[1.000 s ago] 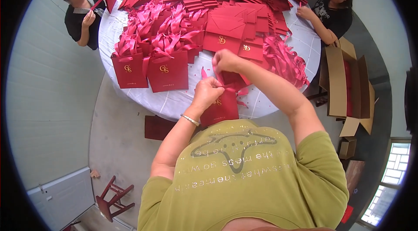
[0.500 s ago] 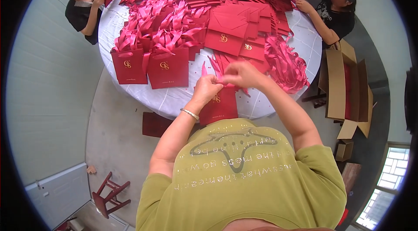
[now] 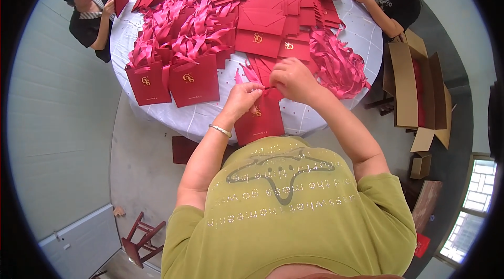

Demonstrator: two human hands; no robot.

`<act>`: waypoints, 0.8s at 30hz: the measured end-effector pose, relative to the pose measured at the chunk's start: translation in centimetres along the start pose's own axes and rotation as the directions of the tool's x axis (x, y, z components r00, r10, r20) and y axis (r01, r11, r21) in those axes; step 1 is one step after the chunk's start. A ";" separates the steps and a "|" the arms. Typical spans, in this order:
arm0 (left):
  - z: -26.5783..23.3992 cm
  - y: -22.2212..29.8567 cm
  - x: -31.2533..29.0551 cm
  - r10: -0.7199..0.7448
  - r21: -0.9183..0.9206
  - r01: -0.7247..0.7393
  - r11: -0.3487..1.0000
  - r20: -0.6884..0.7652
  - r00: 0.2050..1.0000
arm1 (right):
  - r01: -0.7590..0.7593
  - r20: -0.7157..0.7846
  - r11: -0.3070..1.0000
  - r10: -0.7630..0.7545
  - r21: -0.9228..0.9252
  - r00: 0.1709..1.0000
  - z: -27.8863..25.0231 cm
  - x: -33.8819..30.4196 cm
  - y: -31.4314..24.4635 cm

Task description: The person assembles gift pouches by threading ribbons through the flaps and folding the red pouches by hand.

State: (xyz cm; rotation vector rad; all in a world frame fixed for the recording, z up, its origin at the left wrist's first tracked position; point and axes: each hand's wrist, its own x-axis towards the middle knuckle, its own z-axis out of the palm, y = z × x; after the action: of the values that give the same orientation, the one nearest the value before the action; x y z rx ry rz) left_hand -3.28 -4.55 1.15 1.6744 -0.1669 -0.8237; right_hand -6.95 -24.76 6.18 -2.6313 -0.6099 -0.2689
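Observation:
A red paper gift bag (image 3: 261, 125) with a gold emblem stands at the table's near edge, close against my green shirt. At its top edge my left hand (image 3: 243, 99) is closed in a pinch on a ribbon, a metal bangle at the wrist. My right hand (image 3: 295, 80) pinches the other end; a short dark-red stretch shows between the two hands. Pink ribbon ends (image 3: 249, 73) lie just beyond my left hand. Past my right hand is a loose heap of pink ribbons (image 3: 340, 66). My fingers partly cover the bag's top.
Bags with pink ribbon handles (image 3: 194, 82) stand crowded on the left of the round white-clothed table (image 3: 184, 121). Flat red bags (image 3: 261, 29) are stacked in the middle and back. Two co-workers handle red pieces at far left and right. An open cardboard box (image 3: 407, 87) stands at right.
The view has shifted slightly, so the table sits a little further left and higher. My right hand has turned and closed in on the ribbon; a taut stretch now shows between my hands.

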 end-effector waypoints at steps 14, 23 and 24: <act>0.3 -1.3 0.3 0.130 0.130 -0.130 0.983 0.009 0.991 | 0.054 -0.233 0.975 -0.002 0.214 0.972 2.1 3.8 -2.0; 0.6 -2.0 0.3 0.142 0.154 -0.124 0.980 -0.118 0.983 | -0.286 0.237 0.096 0.346 0.954 0.908 3.2 2.5 -1.1; 0.7 -1.9 0.2 0.176 0.142 -0.158 0.977 -0.123 0.977 | -0.254 0.223 0.044 0.357 0.966 0.907 3.4 2.7 -1.1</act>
State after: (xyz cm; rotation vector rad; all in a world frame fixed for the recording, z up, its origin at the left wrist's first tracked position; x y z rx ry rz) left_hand -4.15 -4.72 -0.72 1.8067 -0.2695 -0.5816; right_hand -4.79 -21.38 4.28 -1.2557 -0.0279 0.1768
